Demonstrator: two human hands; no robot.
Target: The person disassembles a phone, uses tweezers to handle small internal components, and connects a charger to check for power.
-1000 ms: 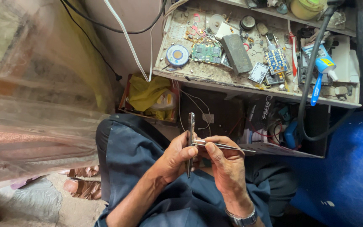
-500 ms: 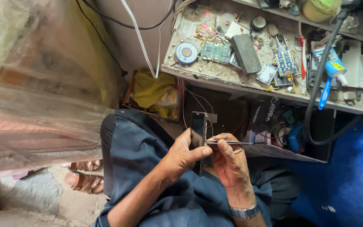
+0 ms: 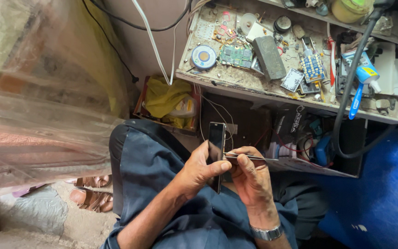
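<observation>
My left hand (image 3: 199,168) grips a dark, slim mobile phone (image 3: 216,138) held on edge above my lap, thumb pressed against its side. My right hand (image 3: 250,177) pinches metal tweezers (image 3: 249,157) whose tips touch the phone's edge near the middle. A metal watch (image 3: 266,232) sits on my right wrist. Both hands hover over my knees, which are covered in dark blue trousers (image 3: 153,166).
A cluttered workbench (image 3: 254,85) ahead carries circuit boards (image 3: 236,55), a solder reel (image 3: 203,56), a dark rectangular block (image 3: 269,57) and a blue toothbrush (image 3: 355,99). Below it lie a yellow cloth (image 3: 164,97) and wires. Clear plastic sheeting (image 3: 38,92) hangs left. Sandals (image 3: 88,198) rest on the floor.
The view has shifted slightly, and both hands with the phone and tweezers sit a little lower and further right. The tweezers stay against the phone's edge.
</observation>
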